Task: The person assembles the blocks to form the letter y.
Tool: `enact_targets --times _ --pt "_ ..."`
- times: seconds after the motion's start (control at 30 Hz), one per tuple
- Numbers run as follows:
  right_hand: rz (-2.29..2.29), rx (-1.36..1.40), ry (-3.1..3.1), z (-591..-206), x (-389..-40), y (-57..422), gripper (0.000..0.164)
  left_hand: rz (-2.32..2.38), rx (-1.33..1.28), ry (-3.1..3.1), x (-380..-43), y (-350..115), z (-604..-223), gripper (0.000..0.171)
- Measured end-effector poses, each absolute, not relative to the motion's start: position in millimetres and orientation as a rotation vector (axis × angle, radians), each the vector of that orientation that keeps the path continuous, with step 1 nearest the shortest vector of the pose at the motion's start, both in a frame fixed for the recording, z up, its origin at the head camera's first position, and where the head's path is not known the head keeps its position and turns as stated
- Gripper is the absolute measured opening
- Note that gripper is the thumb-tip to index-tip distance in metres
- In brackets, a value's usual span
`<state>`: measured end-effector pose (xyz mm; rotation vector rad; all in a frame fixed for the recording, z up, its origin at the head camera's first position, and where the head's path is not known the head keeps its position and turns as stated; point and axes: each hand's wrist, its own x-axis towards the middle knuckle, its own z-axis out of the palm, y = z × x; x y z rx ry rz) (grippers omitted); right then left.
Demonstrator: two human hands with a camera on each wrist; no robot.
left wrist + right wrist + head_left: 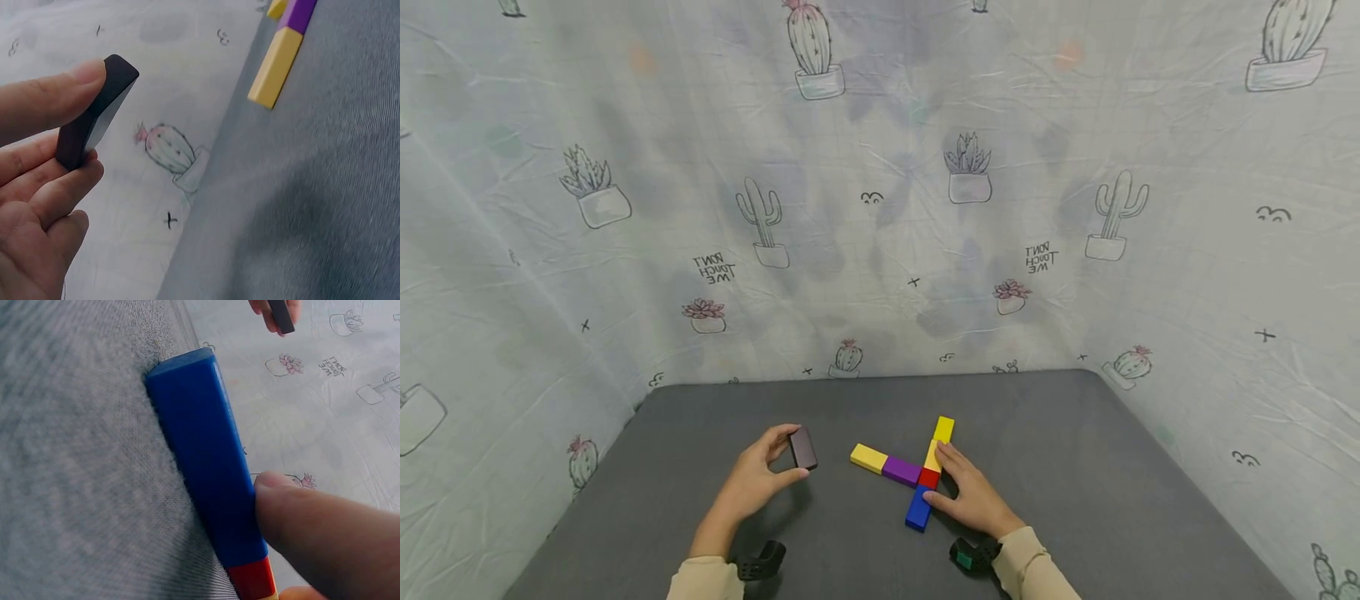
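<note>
My left hand [756, 473] pinches a dark, nearly black block [803, 448] between thumb and fingers, held above the table left of the coloured blocks. In the left wrist view the dark block [78, 134] is tilted. My right hand [972, 493] rests on the block row: its thumb touches the blue block [917, 510], its fingertips lie at a pale yellow block [932, 460]. Between these two sits a red block [928, 478]. A brighter yellow block [944, 428] tops the row. Branching left from the red are a purple block [901, 471] and another pale yellow block [868, 458].
Everything lies on a dark grey table [700, 417]. A pale sheet [880, 283] printed with cacti hangs behind the table and along both sides. Black bands with small devices [762, 562] sit at both wrists.
</note>
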<state>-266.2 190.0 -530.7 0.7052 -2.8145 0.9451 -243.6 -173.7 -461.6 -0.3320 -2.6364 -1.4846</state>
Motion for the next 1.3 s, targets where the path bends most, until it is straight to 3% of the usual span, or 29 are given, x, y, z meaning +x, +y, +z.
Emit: enact_targets --times 0.6,1.3 --pt "0.954 0.687 -2.821 -532 -266 191 0.081 -1.652 -0.832 -2.679 -238 -126 -461 0.071" --pt "0.948 0.69 -2.807 -531 -267 190 0.081 -1.532 -1.07 -2.949 -229 -82 -486 0.059"
